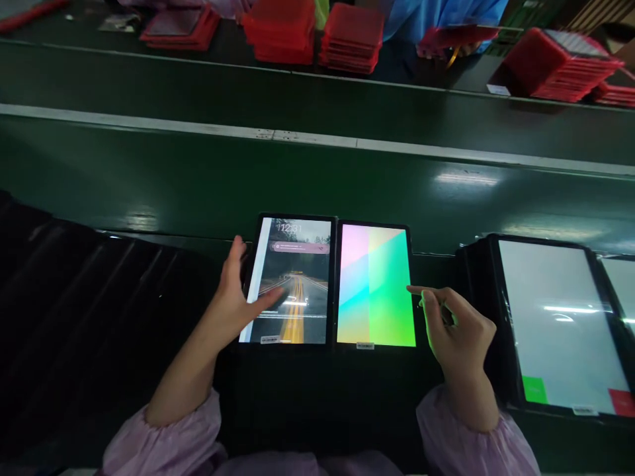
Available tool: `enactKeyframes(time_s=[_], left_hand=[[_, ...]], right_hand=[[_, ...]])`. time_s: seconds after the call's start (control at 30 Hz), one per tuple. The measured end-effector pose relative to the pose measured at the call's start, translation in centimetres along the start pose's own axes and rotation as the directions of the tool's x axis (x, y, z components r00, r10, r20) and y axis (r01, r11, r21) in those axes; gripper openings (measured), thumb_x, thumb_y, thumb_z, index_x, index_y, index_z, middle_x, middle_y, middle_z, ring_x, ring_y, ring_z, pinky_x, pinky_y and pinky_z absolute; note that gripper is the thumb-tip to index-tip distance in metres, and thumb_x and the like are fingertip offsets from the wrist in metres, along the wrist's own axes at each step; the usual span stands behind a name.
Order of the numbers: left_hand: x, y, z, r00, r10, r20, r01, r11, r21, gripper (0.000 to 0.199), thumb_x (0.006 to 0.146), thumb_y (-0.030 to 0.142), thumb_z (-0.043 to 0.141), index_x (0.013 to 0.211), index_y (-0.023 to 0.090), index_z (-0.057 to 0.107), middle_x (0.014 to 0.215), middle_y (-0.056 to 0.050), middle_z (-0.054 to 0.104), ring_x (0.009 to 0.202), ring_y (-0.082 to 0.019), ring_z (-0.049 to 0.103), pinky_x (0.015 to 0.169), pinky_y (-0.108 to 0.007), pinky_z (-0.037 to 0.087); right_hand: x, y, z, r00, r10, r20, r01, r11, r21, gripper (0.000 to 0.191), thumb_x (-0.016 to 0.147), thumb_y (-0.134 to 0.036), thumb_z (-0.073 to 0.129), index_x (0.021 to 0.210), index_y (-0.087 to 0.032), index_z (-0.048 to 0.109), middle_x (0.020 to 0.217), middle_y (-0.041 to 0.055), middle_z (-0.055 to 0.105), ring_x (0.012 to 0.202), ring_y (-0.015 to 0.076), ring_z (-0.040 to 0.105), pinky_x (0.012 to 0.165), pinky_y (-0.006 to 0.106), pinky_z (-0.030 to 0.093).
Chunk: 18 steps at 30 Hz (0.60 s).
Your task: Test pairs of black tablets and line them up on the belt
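Observation:
Two tablets lie side by side in front of me. The left tablet (297, 264) shows a road picture with the time and a notification bar. Bands of pink, yellow, blue and green fill the screen of the right tablet (377, 291). My left hand (233, 291) is open at the left tablet's left edge, its fingers up along the side and its thumb over the screen. At the right tablet's right edge is my right hand (459, 327), index finger stretched out to the screen's border and the other fingers curled. I see nothing held in it.
To the right, a tablet (560, 317) with a white screen lies on a dark stack, another partly cut off beside it. Dark ridged pieces (89, 317) are at left. Beyond a green ledge stand stacks of red cases (352, 39) and a person in blue (441, 13).

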<state>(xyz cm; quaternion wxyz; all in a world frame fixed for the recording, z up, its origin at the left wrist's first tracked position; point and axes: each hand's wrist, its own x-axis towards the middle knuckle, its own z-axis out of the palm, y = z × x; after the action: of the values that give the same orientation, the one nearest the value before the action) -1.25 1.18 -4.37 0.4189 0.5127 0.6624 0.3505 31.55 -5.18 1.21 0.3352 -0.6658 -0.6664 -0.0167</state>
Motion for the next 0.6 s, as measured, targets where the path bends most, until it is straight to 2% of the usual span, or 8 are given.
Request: enactKeyframes(time_s=[0.07,0.13,0.23,0.33,0.43,0.6], left_hand=[[0.3,-1.0,-0.9,0.999,0.034,-0.017,-0.036,0.993,-0.116,0.112,0.075,0.057,0.086,0.168,0.031,0.031,0.167,-0.018,0.047,0.16,-0.043,0.035,0.127,-0.067,0.031],[0.7,-1.8,-1.9,0.999,0.0,-0.038,-0.008,0.981,-0.194,0.1,0.077,0.057,0.084,0.163,0.029,0.042,0.159,-0.018,0.057,0.159,-0.043,0.037,0.126,-0.066,0.034],[1.1,-2.2,-2.8,0.992,-0.128,-0.001,0.125,0.971,-0.205,0.099,0.069,0.056,0.091,0.156,0.028,0.052,0.154,-0.017,0.063,0.159,-0.046,0.037,0.124,-0.067,0.039],[0.9,-1.4,-2.8,0.98,-0.196,0.02,0.196,0.96,-0.202,0.106,0.062,0.06,0.092,0.154,0.025,0.054,0.152,-0.018,0.064,0.16,-0.048,0.033,0.12,-0.064,0.045],[0.4,-0.5,-2.6,0.98,-0.199,0.003,0.196,0.963,-0.185,0.106,0.06,0.064,0.089,0.152,0.024,0.056,0.153,-0.018,0.064,0.161,-0.048,0.031,0.118,-0.062,0.048],[0.3,0.8,-2.5,0.972,-0.23,0.046,0.233,0.97,-0.07,0.095,0.068,0.054,0.078,0.155,0.025,0.052,0.159,-0.015,0.06,0.161,-0.04,0.035,0.121,-0.057,0.046]], right_hand=[[0.0,0.1,-0.1,0.999,-0.031,0.039,0.029,0.998,0.047,0.046,0.111,-0.038,0.054,0.077,-0.02,0.079,0.045,-0.0052,0.053,0.036,0.0085,0.042,0.04,0.024,0.03],[0.0,0.2,-0.1,0.992,-0.082,0.094,0.071,0.991,0.113,0.043,0.109,-0.034,0.055,0.077,-0.02,0.08,0.044,-0.0055,0.056,0.034,0.0073,0.043,0.039,0.022,0.031],[0.0,0.1,0.0,0.964,-0.155,0.217,0.103,0.967,0.231,0.04,0.107,-0.029,0.058,0.072,-0.021,0.076,0.057,-0.0007,0.072,0.036,0.0077,0.05,0.038,0.02,0.035],[-0.1,-0.1,-0.2,0.923,-0.195,0.332,0.082,0.942,0.326,0.036,0.105,-0.027,0.058,0.075,-0.021,0.076,0.073,0.0039,0.082,0.041,0.0109,0.062,0.041,0.02,0.046],[-0.5,-0.3,-0.4,0.9,-0.242,0.363,0.085,0.914,0.398,0.032,0.104,-0.021,0.058,0.077,-0.02,0.075,0.083,0.0055,0.085,0.041,0.0101,0.064,0.043,0.02,0.051],[-1.4,-0.2,-0.6,0.894,-0.286,0.344,0.106,0.882,0.459,0.029,0.106,-0.015,0.055,0.084,-0.018,0.074,0.078,0.0051,0.084,0.041,0.0097,0.065,0.041,0.019,0.049]])
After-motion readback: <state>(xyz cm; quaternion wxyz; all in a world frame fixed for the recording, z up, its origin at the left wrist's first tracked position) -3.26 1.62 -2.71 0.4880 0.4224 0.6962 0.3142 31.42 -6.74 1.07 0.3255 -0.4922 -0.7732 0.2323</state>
